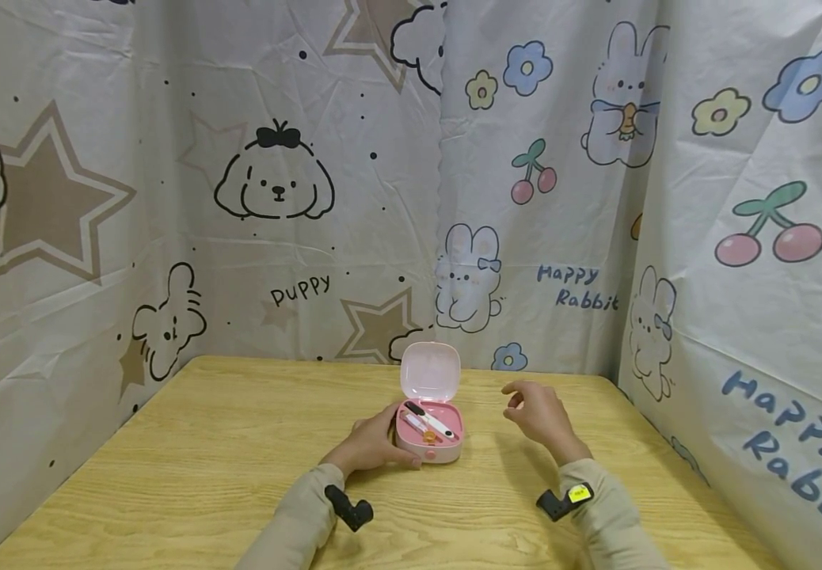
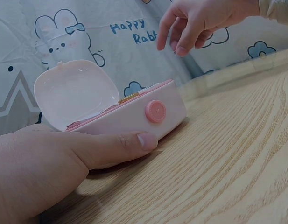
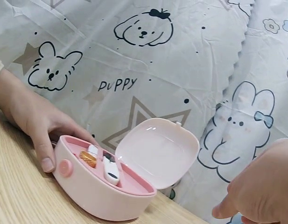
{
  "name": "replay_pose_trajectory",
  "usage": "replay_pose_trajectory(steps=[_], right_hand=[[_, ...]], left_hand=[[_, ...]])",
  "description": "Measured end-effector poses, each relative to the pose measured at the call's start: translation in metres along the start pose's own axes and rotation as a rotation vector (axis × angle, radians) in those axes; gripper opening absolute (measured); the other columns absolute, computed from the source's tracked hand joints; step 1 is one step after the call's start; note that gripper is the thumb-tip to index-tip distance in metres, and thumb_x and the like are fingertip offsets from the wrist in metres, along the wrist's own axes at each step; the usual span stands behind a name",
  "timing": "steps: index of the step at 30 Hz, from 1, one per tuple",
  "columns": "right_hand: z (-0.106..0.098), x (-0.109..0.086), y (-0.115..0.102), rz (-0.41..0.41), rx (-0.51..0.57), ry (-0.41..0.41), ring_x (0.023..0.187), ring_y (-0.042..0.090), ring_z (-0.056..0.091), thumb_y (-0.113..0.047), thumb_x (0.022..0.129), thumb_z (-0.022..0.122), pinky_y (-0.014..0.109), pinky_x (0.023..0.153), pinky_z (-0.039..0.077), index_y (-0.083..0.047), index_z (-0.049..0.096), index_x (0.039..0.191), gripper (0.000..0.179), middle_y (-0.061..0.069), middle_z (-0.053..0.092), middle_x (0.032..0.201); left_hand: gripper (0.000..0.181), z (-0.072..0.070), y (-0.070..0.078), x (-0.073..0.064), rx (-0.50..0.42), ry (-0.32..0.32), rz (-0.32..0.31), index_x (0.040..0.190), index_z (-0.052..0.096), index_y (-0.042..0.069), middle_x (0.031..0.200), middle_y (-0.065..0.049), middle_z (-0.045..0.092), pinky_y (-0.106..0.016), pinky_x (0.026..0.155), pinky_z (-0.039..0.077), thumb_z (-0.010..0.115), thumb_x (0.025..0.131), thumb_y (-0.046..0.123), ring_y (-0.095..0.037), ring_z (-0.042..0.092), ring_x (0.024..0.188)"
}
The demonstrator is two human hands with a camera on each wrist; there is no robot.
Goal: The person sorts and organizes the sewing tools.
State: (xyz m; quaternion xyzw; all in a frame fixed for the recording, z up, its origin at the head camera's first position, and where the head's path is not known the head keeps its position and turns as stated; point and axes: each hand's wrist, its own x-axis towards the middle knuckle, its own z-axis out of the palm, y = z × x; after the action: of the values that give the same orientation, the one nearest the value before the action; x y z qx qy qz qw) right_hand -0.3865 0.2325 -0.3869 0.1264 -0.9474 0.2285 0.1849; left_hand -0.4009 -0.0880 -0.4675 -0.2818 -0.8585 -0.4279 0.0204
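Note:
A small pink case (image 1: 450,454) stands on the table with its lid (image 1: 431,372) raised at the back. My left hand (image 1: 367,443) grips the case's left side, the thumb lying along the front near the round pink button (image 2: 156,111). Inside lie a white tool with a black end (image 1: 439,425), a slim clear-and-white piece (image 1: 414,422) and a small orange item (image 3: 88,159). To the right of the case, my right hand (image 1: 541,412) hovers above the table with loosely bent fingers and nothing in them. The left hand's other fingers are mostly hidden behind the case.
The light wood table (image 1: 240,427) spreads around the case. A printed curtain (image 1: 382,158) hangs at the back and along both sides. Each sleeve bears a black wrist mount, one on the left (image 1: 349,508) and one on the right (image 1: 564,500).

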Motion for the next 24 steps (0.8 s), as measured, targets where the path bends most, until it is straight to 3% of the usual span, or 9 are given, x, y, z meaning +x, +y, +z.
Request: replay_pose_trajectory(steps=[12,17,24], right_hand=[[0.022,0.004,-0.031,-0.054,0.016,-0.033,0.075,0.017,0.058,-0.001,0.083,0.083,0.041,0.071,0.05,-0.005,0.075,0.11,0.028,-0.004,0.064,0.078],[0.035,0.007,-0.044,-0.075,0.019,-0.091,0.073,0.016,0.058,-0.002,0.085,0.083,0.038,0.068,0.051,-0.004,0.075,0.111,0.027,-0.004,0.065,0.079],[0.048,0.013,-0.055,-0.076,0.069,-0.103,0.074,0.017,0.057,-0.002,0.086,0.081,0.034,0.065,0.049,-0.005,0.076,0.109,0.024,-0.002,0.065,0.08]], left_hand=[[0.115,-0.002,0.004,0.0,0.031,0.009,-0.026,0.163,0.03,0.013,0.16,-0.006,0.043,-0.064,0.109,0.02,0.093,0.074,0.047,-0.028,0.038,0.146],[0.113,-0.001,0.002,0.0,0.033,0.011,-0.043,0.162,0.032,0.013,0.159,-0.006,0.044,-0.064,0.109,0.021,0.093,0.073,0.047,-0.028,0.04,0.145],[0.114,0.0,0.002,0.0,0.034,0.009,-0.037,0.162,0.031,0.013,0.159,-0.007,0.044,-0.064,0.107,0.022,0.093,0.074,0.048,-0.028,0.04,0.144]])
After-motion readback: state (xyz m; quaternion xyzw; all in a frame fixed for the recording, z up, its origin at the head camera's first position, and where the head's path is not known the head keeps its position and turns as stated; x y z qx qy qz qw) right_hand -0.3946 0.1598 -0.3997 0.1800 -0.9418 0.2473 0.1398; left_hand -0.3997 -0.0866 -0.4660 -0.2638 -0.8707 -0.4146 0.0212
